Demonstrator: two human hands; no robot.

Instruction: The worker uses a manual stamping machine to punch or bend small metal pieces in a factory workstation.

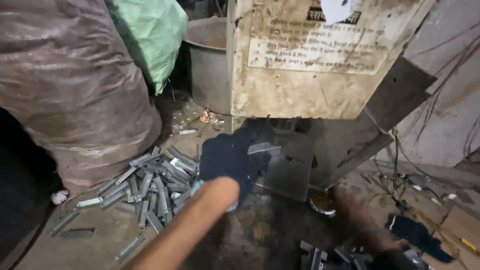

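Observation:
My left hand (231,159) wears a dark glove and grips a small flat grey metal strip (263,148), held at the opening under the worn cream machine housing (300,60). To the left of that hand lies a heap of similar grey metal strips (150,185) on the work surface. My right hand (367,227) is blurred at the lower right, down among several loose metal pieces (320,255); what it grips cannot be told.
A large brown plastic sack (75,90) and a green sack (150,35) stand at the left. A grey metal tub (205,60) sits behind. A dark cloth (415,235) and thin wires (400,175) lie at the right by the wall.

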